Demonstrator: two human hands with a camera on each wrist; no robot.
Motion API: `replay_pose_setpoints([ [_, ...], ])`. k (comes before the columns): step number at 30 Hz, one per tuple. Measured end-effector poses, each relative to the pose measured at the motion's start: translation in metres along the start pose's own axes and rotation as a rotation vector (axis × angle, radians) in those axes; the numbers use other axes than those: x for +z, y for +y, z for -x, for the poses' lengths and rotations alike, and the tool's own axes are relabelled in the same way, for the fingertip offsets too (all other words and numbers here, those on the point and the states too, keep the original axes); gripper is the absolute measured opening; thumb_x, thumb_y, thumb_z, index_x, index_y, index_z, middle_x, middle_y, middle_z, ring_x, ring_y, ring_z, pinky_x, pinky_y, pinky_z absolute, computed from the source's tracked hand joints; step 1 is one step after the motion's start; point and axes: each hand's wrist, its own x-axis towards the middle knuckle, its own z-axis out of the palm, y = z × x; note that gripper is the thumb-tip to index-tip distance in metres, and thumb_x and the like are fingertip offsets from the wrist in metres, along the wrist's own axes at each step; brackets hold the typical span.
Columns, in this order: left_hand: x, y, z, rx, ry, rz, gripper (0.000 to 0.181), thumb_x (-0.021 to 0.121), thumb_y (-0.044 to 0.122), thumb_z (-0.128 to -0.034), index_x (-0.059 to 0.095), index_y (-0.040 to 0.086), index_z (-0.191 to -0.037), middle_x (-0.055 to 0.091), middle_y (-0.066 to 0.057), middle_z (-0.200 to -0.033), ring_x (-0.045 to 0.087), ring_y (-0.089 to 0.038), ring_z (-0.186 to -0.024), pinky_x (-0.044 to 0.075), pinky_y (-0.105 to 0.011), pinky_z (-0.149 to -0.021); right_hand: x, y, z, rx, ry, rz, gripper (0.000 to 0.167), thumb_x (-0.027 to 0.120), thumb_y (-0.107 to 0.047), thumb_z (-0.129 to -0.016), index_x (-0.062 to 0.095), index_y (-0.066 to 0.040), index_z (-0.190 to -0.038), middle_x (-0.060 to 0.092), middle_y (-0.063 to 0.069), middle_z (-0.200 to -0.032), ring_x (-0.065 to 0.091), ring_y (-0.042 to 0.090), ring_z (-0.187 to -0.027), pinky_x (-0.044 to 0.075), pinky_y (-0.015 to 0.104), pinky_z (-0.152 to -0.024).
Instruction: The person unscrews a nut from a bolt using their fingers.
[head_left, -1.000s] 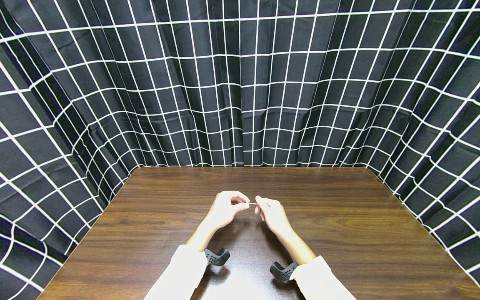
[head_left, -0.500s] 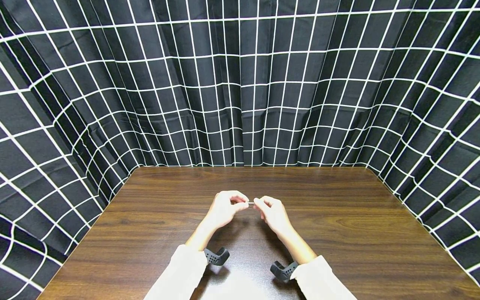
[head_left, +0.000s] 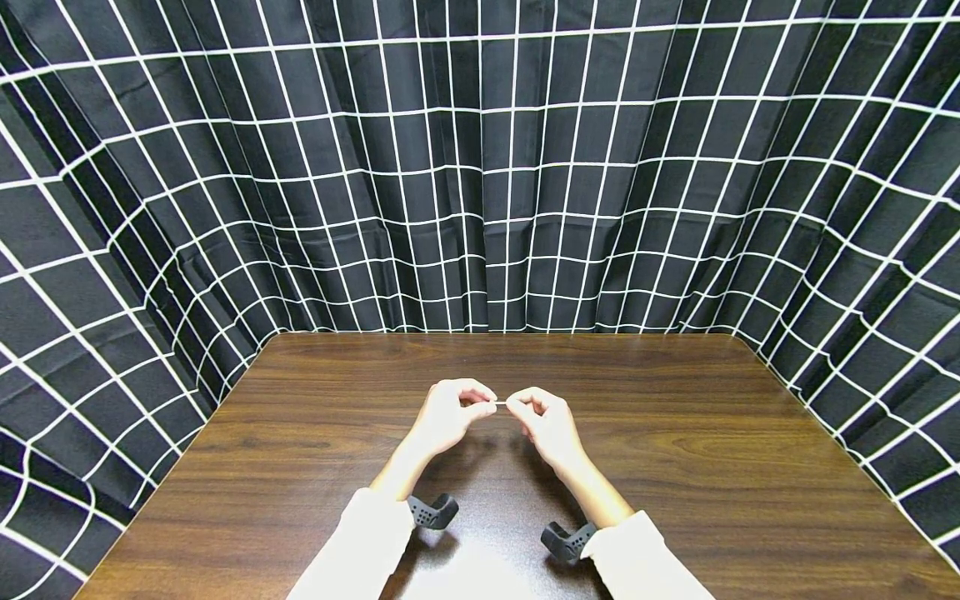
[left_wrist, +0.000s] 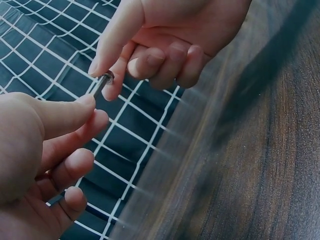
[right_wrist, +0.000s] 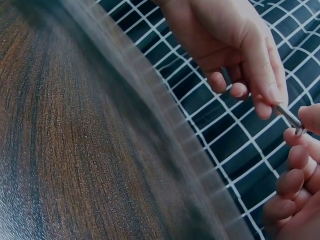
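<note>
Above the table, my left hand (head_left: 447,417) pinches one end of a thin metal rod (left_wrist: 101,87) between thumb and forefinger. The rod's other end has a round, ring-like metal piece (right_wrist: 300,131); whether it is a head or a separate part I cannot tell. Around that end, the thumb and forefinger of my right hand (head_left: 550,425) close in a pinch. Both wrist views show the other fingers of each hand loosely bent. In the head view only a short pale stretch of the rod shows between the fingertips.
A brown wood-grain table (head_left: 337,367) lies beneath both hands. Black curtains with a white grid (head_left: 495,192) surround its back and sides. Each wrist wears a dark grey band mount (head_left: 435,512), beside white sleeves (head_left: 360,546).
My right hand has shifted slightly left and up, its fingertips coming closer to the left hand's, so less of the rod shows between them. My left hand has barely moved.
</note>
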Motion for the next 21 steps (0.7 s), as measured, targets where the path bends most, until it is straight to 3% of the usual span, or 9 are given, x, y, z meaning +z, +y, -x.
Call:
replay_pose_setpoints([
  [21,-0.0007,-0.0024,-0.0006,0.015,0.014,-0.006,0.006,0.074,0.013,-0.0838,0.072,0.013,-0.089,0.070,0.008,-0.076,0.062,-0.005,-0.068,0.048,-0.025,-0.064,-0.0031,0.0076,-0.0026,-0.094,-0.044,-0.046,0.024,0.068,0.008,-0.080,0.065,0.009,-0.104,0.045,-0.003,-0.056,0.038,0.004,-0.048,0.030,0.019,-0.048],
])
